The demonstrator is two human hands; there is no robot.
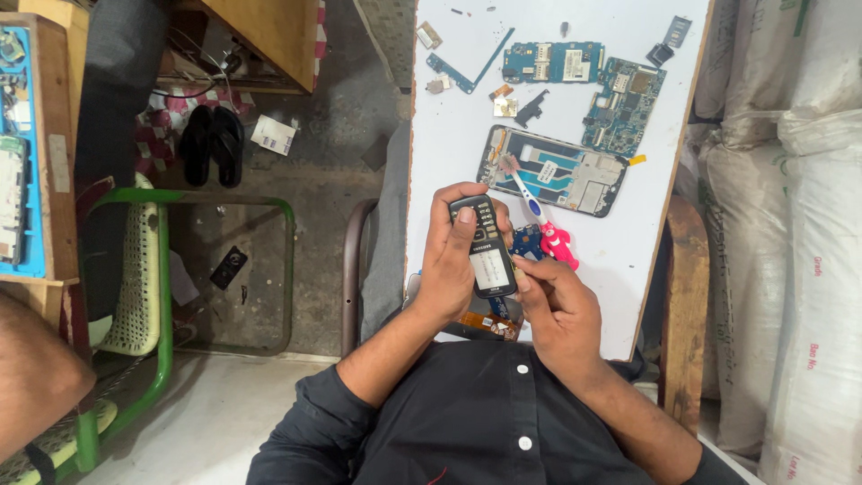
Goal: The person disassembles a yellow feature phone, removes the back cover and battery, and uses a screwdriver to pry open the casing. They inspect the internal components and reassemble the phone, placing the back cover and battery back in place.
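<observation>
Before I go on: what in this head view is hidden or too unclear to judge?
- Small black phone: back and sides hidden by the left hand.
- Orange flex strip and blue part: mostly covered by the right hand and phone.
- Toothbrush: handle end hidden behind a pink figure.
- Specks on the white board: too small.

- Phone (485, 244): small black keypad handset with a pale screen, was held upright above the board's near edge, keypad end away from the person, screen facing up
</observation>
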